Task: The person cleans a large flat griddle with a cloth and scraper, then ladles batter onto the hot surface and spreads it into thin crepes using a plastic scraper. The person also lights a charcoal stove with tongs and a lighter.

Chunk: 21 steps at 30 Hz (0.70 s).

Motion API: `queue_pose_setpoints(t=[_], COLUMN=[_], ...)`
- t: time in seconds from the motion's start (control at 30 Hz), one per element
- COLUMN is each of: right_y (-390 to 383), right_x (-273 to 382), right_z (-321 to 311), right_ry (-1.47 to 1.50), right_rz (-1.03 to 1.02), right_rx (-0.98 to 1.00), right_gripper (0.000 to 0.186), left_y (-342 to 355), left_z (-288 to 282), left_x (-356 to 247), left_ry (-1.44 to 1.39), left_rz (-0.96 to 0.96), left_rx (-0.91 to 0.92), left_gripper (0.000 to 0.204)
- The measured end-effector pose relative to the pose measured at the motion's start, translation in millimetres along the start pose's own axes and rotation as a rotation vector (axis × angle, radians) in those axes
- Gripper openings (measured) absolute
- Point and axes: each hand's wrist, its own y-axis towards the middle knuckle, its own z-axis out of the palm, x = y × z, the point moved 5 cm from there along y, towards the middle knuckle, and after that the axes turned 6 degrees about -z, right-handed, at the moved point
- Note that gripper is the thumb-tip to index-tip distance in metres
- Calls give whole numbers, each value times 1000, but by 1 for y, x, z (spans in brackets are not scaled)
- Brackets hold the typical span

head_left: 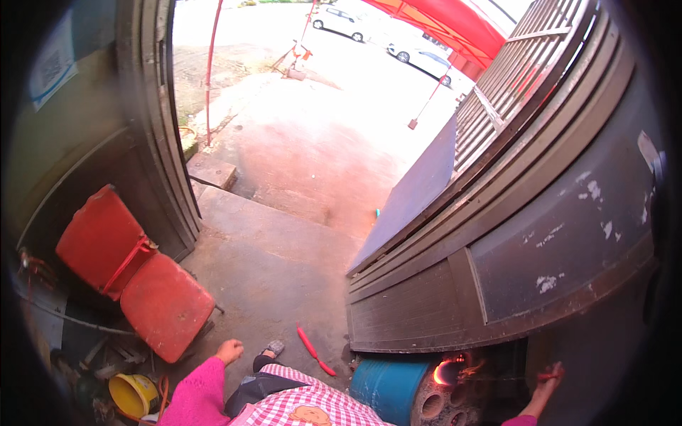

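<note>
My right hand [548, 378] is closed around something red at the lower right. From it a thin dark rod seems to run left toward the stove, though shadow hides most of it. The stove is a blue metal drum [383, 387] with a pale top pierced by round holes [432, 405]. An orange flame [449, 371] burns at its upper edge. My left hand [229, 351] hangs beside the red chair [167, 312], fingers curled, with nothing visible in it. On the floor between my hands lies a long, bent red object [312, 348], its kind unclear.
A dark metal door [426, 309] stands close above the stove. At the lower left is a yellow bucket [133, 395] among clutter. Ahead, the concrete floor [270, 248] meets a step and a bright yard. Outside are a red canopy [455, 28] and parked cars [339, 23].
</note>
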Motion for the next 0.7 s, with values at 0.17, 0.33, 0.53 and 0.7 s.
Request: queue_pose_setpoints(t=[0.17,0.33,0.53,0.7], right_y=[-43,-107,-239,-431], right_x=[120,182,121,72], right_z=[-34,-92,-250,-348], right_ry=[53,268,184,-41], right_rz=[-102,-103,59,107], right_rx=[-167,-223,-148,-234], right_gripper=[22,20,29,45], left_y=[81,85,37,-13], left_z=[-31,-1,60,101], left_x=[-89,-115,-92,-93], left_ry=[177,305,640,1006], left_rz=[166,182,234,426], left_rx=[-33,123,419,475], left_gripper=[37,37,41,38])
